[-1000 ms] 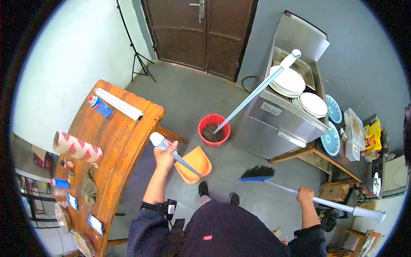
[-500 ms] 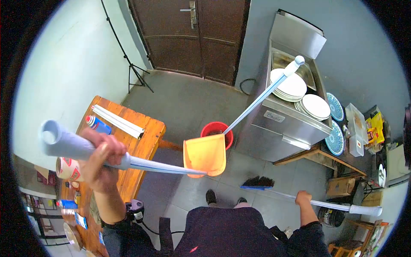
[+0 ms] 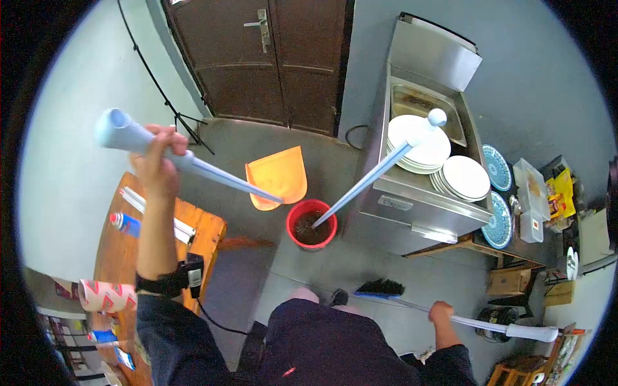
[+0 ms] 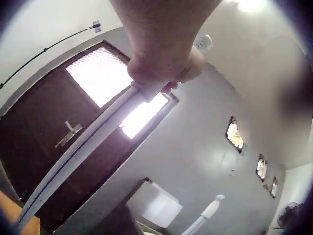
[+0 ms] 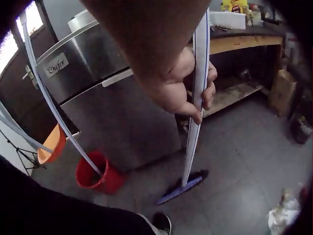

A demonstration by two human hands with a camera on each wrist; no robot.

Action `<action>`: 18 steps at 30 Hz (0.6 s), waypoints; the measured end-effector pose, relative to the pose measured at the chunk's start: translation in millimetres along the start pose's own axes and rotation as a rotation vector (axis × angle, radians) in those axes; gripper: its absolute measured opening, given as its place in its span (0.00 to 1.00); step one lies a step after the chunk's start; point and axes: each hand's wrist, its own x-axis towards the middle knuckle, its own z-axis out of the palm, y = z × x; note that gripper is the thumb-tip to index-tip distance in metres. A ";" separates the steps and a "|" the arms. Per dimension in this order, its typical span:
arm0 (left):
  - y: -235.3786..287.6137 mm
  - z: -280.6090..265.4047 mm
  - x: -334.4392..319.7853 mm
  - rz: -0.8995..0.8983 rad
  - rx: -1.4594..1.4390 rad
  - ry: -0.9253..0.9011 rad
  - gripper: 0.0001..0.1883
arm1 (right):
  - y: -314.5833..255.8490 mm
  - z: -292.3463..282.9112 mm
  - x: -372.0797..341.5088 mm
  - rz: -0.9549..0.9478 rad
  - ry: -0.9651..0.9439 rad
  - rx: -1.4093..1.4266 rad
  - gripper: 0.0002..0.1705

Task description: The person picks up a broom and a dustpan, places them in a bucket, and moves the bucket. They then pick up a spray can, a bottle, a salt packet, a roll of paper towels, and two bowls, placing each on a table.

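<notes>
My left hand grips the long pale-blue handle of an orange dustpan, raised out over the floor at the left. The dustpan's pan hangs just behind and left of a red bucket, overlapping its rim edge in the head view. A mop stands in the bucket's dark water, its white-tipped handle leaning toward the sink unit. My right hand holds the shaft of a broom low at the right. The broom's blue head with black bristles is down by the floor.
A wooden table with spray cans and a patterned roll stands at the left. At the right is a steel sink unit bearing stacks of white plates. A tripod stands near the brown double door.
The left hand has raised the dustpan and carried it forward, from near my feet to behind the bucket. The right hand still holds the broom, nearly unmoved. The head view has shifted.
</notes>
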 end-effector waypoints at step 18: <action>-395.2 -55.3 45.2 -0.845 0.484 -0.296 0.08 | -51.6 -84.7 -56.3 0.337 -0.091 0.087 0.21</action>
